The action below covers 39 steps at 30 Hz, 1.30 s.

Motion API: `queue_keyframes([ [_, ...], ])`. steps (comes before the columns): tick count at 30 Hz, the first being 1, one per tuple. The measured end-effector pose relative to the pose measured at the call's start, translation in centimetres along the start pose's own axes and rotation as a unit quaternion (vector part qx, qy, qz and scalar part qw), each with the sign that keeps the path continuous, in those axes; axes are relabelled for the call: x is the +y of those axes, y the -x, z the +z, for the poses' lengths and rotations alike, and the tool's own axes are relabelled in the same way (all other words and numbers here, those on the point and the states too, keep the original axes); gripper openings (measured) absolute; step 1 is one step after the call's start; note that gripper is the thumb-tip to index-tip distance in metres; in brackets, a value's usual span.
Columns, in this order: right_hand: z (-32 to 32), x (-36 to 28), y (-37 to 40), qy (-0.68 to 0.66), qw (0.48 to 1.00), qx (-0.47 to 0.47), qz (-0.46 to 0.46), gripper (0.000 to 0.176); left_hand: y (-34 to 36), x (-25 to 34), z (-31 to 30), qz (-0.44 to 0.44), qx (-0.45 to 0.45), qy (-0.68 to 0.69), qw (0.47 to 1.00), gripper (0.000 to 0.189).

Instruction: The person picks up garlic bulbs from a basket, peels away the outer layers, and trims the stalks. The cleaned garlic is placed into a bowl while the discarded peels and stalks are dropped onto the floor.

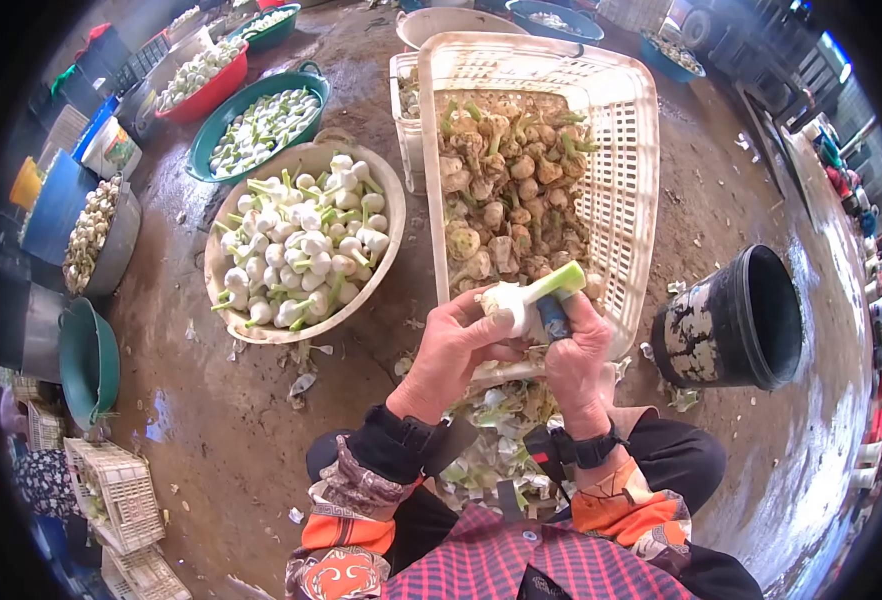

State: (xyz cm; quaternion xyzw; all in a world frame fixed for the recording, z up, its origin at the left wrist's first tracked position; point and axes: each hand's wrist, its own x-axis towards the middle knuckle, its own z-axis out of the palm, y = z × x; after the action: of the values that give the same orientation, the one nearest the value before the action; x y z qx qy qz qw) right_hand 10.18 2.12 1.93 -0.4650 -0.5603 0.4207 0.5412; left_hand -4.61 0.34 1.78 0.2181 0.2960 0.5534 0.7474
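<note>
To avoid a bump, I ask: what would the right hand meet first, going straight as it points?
The right hand would likely meet the white garlic bulb first, then brown bulbs in the crate; depth is unclear.

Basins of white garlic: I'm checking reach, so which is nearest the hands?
The cream basin, left of the crate; the teal basin beyond it lies farther off.

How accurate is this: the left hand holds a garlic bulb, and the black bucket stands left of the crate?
Wrong side: the head view shows the black bucket standing right of the crate. The left hand does hold a garlic bulb.
</note>
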Motion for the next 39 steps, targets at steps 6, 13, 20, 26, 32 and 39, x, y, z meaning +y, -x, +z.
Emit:
queue_keyframes([
  [6,0.3,0.2,-0.4,-0.039,0.998,0.057,0.005,0.025,-0.5,-1.3,0.1,-0.001,0.001,0.082,0.997,0.035],
  [13,-0.3,0.7,-0.8,-0.139,0.984,0.065,0.090,0.023,-0.3,-2.1,-0.3,0.012,-0.006,0.062,0.998,0.035],
  [20,-4.1,11.0,0.1,-0.050,0.969,0.032,0.240,0.032,0.6,-1.1,-0.6,0.030,-0.101,0.095,0.990,0.047],
  [26,-4.8,2.0,-0.3,0.126,0.980,-0.146,0.039,0.041,0.1,-1.5,-0.1,0.023,-0.026,0.062,0.997,0.039],
  [32,-2.8,-1.7,-0.8,0.371,0.881,-0.179,-0.231,0.039,0.1,-2.4,1.1,0.026,0.031,0.027,0.999,0.038],
  [39,-2.1,-2.0,-0.9,0.411,0.855,-0.153,-0.278,0.030,0.2,-1.2,0.5,-0.038,-0.001,0.036,0.999,0.039],
])
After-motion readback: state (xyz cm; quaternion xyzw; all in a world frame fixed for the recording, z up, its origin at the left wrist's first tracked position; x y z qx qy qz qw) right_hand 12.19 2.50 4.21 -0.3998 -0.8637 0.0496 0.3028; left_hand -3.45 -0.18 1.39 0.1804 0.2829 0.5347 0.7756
